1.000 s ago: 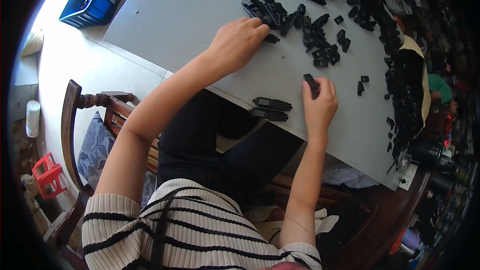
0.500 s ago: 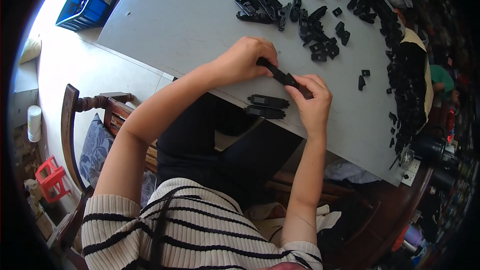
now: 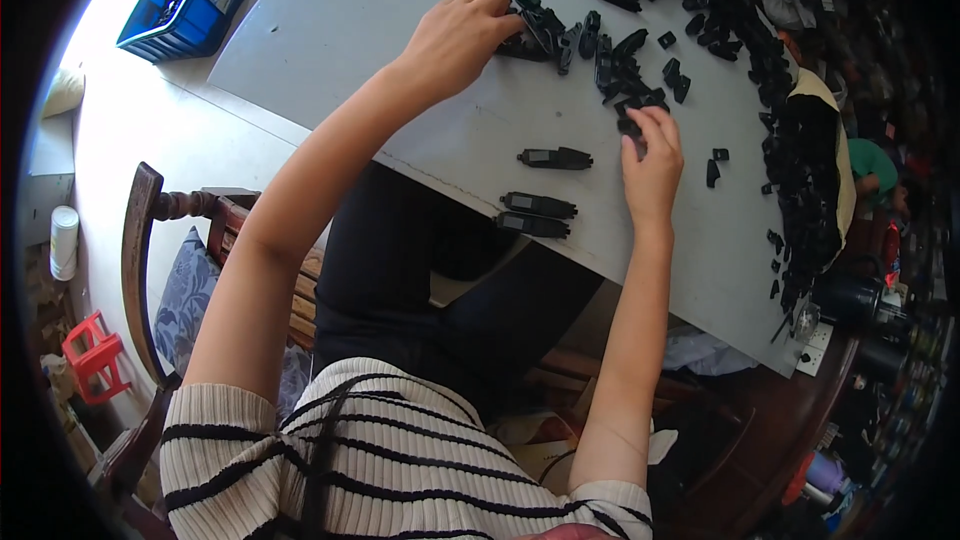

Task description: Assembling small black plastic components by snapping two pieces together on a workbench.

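My left hand (image 3: pixel 458 40) reaches to the group of long black plastic parts (image 3: pixel 540 25) at the far middle of the table. Its fingers are curled over one of them, largely hidden under the hand. My right hand (image 3: pixel 655 165) hovers at the near side of a cluster of smaller black plastic pieces (image 3: pixel 625 75), thumb and fingers apart around a small dark piece. Between the hands a long black plastic part (image 3: pixel 556 158) lies by itself. Two similar black parts (image 3: pixel 538 205) rest side by side near the table's front edge.
The grey table (image 3: pixel 420 140) carries a big heap of black pieces (image 3: pixel 800 170) along its right side. A few loose pieces (image 3: pixel 713 173) lie beside it. A blue bin (image 3: pixel 190 5) stands beyond the left edge. A wooden chair (image 3: pixel 150 260) and a red stool (image 3: pixel 97 350) are at left.
The long black part that both hands held now lies on the table. My left hand has moved away to the far parts; my right has moved right and slightly away.
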Demonstrator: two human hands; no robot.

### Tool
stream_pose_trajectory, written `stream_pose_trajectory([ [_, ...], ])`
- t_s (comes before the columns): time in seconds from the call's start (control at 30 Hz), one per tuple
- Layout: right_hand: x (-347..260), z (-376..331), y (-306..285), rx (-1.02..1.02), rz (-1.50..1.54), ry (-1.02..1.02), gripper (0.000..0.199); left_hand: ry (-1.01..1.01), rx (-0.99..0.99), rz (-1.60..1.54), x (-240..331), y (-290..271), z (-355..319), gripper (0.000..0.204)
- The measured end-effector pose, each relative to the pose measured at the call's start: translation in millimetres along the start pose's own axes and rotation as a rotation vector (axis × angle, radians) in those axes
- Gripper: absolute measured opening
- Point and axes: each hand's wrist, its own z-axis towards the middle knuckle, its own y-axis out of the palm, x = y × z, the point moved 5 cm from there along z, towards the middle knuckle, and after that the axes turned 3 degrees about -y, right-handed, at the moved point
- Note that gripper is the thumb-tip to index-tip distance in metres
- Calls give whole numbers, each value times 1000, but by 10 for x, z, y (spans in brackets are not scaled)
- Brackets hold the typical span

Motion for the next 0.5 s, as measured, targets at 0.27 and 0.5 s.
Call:
stream_pose_trajectory([
  [0.27, -235, -177, 135, -5, 264, 89, 26, 268, -73, -328, 598, 56, -157, 22],
  [0.5, -126, -360, -40, -30, 139, 170, 23, 318, -30, -608, 612, 201, -271, 20],
])
